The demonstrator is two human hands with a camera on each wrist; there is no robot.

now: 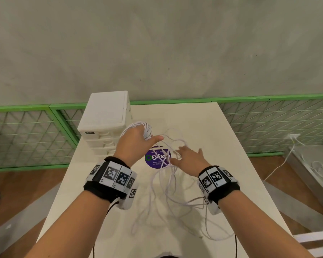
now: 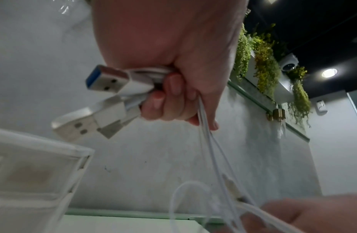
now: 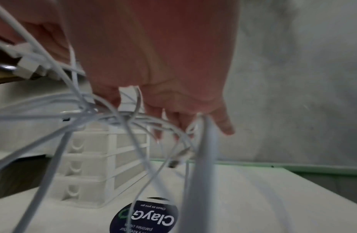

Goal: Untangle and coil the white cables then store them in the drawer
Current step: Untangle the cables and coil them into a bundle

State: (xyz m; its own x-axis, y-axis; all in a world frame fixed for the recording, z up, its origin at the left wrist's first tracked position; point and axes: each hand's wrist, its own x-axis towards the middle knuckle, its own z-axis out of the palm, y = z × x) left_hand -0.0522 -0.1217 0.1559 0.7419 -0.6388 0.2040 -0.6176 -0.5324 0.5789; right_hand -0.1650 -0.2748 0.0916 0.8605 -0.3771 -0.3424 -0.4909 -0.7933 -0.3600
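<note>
My left hand [image 1: 136,142] is raised over the table and grips a coiled bundle of white cable [image 1: 145,128]. The left wrist view shows its fingers [image 2: 173,89] curled round the strands, with two USB plugs [image 2: 106,80] sticking out. From that hand a loose tangle of white cables [image 1: 166,198] hangs down onto the table. My right hand [image 1: 190,157] is just right of it with straight, spread fingers [image 3: 221,121] pushed among the strands [image 3: 205,141]. A white drawer unit [image 1: 104,116] with its drawers [image 3: 106,157] pushed in stands at the table's back left.
A round purple sticker [image 1: 158,158] lies on the white table [image 1: 222,146] beneath my hands. Green mesh fencing [image 1: 26,135] and a grey wall stand behind. On the right, off the table, another white cable runs from a socket block [image 1: 293,136].
</note>
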